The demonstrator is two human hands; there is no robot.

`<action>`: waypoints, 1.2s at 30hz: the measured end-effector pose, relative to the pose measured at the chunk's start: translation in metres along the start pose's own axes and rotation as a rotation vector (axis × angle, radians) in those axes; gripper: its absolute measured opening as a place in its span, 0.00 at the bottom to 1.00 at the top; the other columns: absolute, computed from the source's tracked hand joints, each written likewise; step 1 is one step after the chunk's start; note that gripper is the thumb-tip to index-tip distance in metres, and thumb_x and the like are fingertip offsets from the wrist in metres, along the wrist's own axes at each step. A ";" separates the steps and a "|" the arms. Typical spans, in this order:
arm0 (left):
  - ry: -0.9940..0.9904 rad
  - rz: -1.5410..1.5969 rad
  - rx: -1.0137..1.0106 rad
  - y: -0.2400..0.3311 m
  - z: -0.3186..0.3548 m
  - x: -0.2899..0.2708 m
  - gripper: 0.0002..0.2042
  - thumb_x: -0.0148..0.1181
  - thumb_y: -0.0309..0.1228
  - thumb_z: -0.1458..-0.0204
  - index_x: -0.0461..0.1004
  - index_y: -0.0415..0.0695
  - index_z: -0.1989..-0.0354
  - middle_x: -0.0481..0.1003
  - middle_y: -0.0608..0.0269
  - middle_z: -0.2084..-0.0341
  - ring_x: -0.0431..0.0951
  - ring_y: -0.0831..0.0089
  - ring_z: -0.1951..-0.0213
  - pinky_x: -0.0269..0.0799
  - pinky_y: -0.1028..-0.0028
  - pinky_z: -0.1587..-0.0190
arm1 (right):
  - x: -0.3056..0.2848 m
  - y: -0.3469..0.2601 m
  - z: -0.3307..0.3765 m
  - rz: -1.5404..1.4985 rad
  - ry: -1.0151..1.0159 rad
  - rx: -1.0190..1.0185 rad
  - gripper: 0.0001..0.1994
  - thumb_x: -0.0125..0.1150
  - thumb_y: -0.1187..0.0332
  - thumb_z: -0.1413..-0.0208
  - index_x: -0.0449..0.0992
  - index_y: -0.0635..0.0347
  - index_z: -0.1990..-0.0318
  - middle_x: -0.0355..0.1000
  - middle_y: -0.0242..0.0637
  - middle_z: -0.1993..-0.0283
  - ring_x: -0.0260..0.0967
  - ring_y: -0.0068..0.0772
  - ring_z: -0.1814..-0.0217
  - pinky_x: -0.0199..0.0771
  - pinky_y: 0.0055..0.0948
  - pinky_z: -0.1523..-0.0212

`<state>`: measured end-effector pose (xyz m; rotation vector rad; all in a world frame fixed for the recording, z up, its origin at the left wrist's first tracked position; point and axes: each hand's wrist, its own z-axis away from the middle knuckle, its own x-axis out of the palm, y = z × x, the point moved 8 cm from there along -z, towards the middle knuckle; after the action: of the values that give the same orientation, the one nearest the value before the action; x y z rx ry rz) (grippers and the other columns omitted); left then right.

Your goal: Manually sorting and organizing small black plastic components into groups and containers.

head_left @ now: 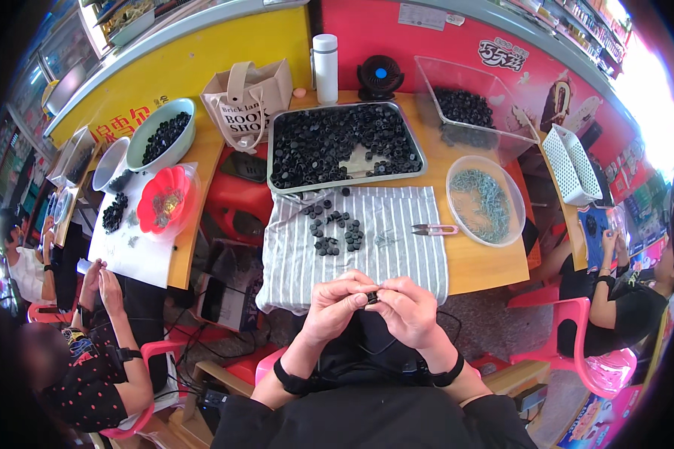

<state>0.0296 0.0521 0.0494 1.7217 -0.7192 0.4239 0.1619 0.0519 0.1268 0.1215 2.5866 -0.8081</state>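
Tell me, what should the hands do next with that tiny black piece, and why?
Probably set it down with the small black pieces on the striped cloth. Both the left hand and the right hand pinch one tiny black piece between their fingertips, and a loose cluster of similar pieces already lies on that cloth just ahead.

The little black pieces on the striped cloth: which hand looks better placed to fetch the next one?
Probably the left hand. The loose black pieces lie on the striped cloth ahead and slightly to its side, nearer it than the right hand. Both hands are now pinching one small black part together, so either must let go first.
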 end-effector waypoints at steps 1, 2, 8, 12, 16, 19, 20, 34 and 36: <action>0.001 0.002 0.001 0.000 0.000 0.000 0.09 0.62 0.23 0.43 0.81 0.33 0.55 0.76 0.52 0.60 0.74 0.68 0.57 0.69 0.71 0.53 | 0.001 0.002 0.000 -0.001 -0.010 0.022 0.11 0.72 0.81 0.58 0.77 0.66 0.65 0.72 0.42 0.64 0.74 0.38 0.71 0.75 0.31 0.73; 0.009 0.028 -0.004 -0.002 0.000 0.000 0.09 0.62 0.23 0.43 0.81 0.33 0.56 0.76 0.53 0.61 0.74 0.68 0.57 0.69 0.71 0.53 | 0.001 0.004 0.001 -0.001 -0.020 0.043 0.11 0.71 0.81 0.58 0.77 0.66 0.66 0.72 0.42 0.64 0.74 0.39 0.71 0.76 0.31 0.73; 0.046 0.146 -0.043 -0.015 0.000 -0.004 0.09 0.60 0.22 0.41 0.81 0.33 0.55 0.76 0.54 0.59 0.75 0.69 0.57 0.71 0.71 0.52 | 0.010 0.013 0.000 -0.033 -0.159 0.004 0.10 0.68 0.83 0.59 0.73 0.63 0.71 0.69 0.41 0.66 0.72 0.38 0.74 0.73 0.33 0.76; 0.058 0.222 -0.086 -0.019 0.000 -0.002 0.09 0.59 0.22 0.40 0.81 0.34 0.55 0.75 0.55 0.58 0.76 0.68 0.56 0.72 0.70 0.49 | 0.010 0.017 -0.001 -0.002 -0.190 -0.023 0.10 0.66 0.83 0.60 0.70 0.62 0.74 0.68 0.40 0.67 0.71 0.38 0.75 0.71 0.33 0.77; 0.072 0.189 -0.072 -0.023 0.001 -0.004 0.09 0.59 0.22 0.41 0.81 0.34 0.55 0.75 0.55 0.59 0.77 0.68 0.55 0.73 0.70 0.50 | 0.012 0.023 0.002 0.000 -0.192 -0.010 0.09 0.66 0.82 0.59 0.71 0.61 0.73 0.69 0.38 0.66 0.72 0.39 0.73 0.72 0.33 0.76; 0.075 0.175 -0.037 -0.026 -0.004 -0.009 0.09 0.59 0.23 0.41 0.80 0.32 0.56 0.76 0.54 0.59 0.77 0.68 0.56 0.72 0.68 0.51 | 0.009 0.032 0.001 -0.049 -0.152 0.122 0.09 0.67 0.82 0.57 0.75 0.61 0.68 0.71 0.39 0.64 0.73 0.41 0.71 0.74 0.33 0.73; 0.125 0.186 -0.080 -0.028 -0.002 -0.013 0.08 0.59 0.23 0.41 0.80 0.33 0.57 0.77 0.54 0.59 0.77 0.67 0.56 0.73 0.68 0.52 | 0.010 0.041 0.002 -0.096 -0.135 0.259 0.10 0.68 0.82 0.56 0.76 0.62 0.65 0.71 0.40 0.63 0.74 0.42 0.69 0.75 0.33 0.70; 0.590 -0.483 0.161 0.030 -0.001 -0.085 0.06 0.59 0.21 0.40 0.78 0.36 0.56 0.80 0.63 0.69 0.78 0.81 0.66 0.70 0.81 0.64 | -0.016 0.060 0.006 -0.169 -0.093 0.421 0.11 0.67 0.85 0.53 0.76 0.68 0.61 0.74 0.42 0.67 0.73 0.29 0.69 0.72 0.25 0.71; 0.667 -0.546 0.254 0.027 0.002 -0.102 0.06 0.59 0.20 0.40 0.78 0.36 0.56 0.79 0.64 0.68 0.77 0.80 0.66 0.70 0.81 0.64 | -0.032 0.080 -0.003 -0.123 -0.076 0.442 0.09 0.66 0.84 0.50 0.77 0.67 0.60 0.75 0.35 0.68 0.72 0.23 0.69 0.73 0.23 0.69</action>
<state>-0.0644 0.0714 0.0053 1.7702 0.2936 0.6696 0.2066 0.1210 0.1010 0.0601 2.3226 -1.3920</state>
